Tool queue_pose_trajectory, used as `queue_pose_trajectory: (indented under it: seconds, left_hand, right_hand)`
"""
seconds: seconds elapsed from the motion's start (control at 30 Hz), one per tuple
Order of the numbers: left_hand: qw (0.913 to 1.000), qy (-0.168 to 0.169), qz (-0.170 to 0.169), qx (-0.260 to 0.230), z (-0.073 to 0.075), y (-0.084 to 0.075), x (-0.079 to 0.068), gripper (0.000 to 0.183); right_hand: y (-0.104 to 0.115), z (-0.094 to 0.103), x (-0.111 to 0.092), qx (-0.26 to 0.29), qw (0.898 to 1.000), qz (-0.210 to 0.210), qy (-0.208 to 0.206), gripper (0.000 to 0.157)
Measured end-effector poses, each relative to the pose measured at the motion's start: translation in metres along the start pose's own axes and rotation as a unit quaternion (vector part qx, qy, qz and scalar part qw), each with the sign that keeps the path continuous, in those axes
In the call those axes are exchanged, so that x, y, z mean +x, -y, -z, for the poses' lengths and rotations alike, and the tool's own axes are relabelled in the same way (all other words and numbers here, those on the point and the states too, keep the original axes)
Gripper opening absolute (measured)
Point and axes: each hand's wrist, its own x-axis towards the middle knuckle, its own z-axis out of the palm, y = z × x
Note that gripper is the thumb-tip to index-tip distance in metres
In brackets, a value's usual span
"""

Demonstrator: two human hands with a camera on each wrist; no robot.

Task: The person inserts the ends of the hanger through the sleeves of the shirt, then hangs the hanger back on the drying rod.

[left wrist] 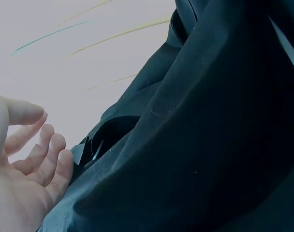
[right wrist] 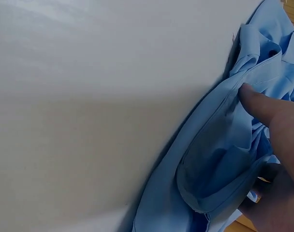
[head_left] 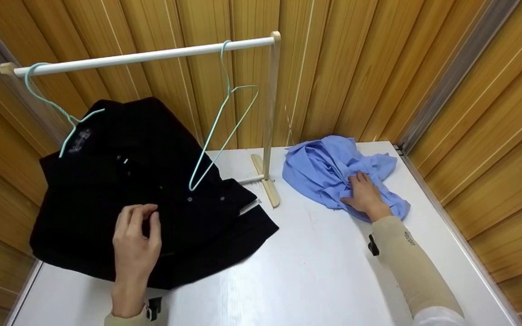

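Observation:
A black shirt (head_left: 120, 217) with a collar and buttons hangs on a pale green hanger (head_left: 71, 120) at the left and spreads down onto the white table. In front of it is my left hand (head_left: 136, 240), fingers loosely bent and nothing held; the left wrist view also shows this hand (left wrist: 33, 169) beside the dark cloth (left wrist: 185, 135). Over on the right, a crumpled light blue shirt (head_left: 315, 167) lies on the table. My right hand (head_left: 365, 194) rests on it with fingers spread. In the right wrist view, the thumb touches the blue fabric (right wrist: 205, 159); some fingers are hidden.
The garment rack has a white rail (head_left: 152, 56) and a wooden post (head_left: 271, 108) on a wooden foot (head_left: 268, 185). A bare green hanger (head_left: 215, 136) hangs from the rail. Wood-patterned walls (head_left: 356, 68) border the white table (head_left: 297, 271).

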Motion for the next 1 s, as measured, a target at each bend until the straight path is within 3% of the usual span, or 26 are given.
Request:
queue_pose_trajectory:
  seconds: [0.53, 1.0]
  left_hand:
    - [0.9992, 0.034, -0.021, 0.005, -0.011, 0.000, -0.004, 0.016]
    - [0.9953, 0.093, -0.019, 0.017, -0.027, -0.005, -0.011, 0.015]
  right_hand:
    - [0.000, 0.002, 0.000, 0.023, 1.000, -0.005, 0.009, 0.092]
    - [0.002, 0.009, -0.005, 0.020, 0.999, 0.030, 0.038, 0.078]
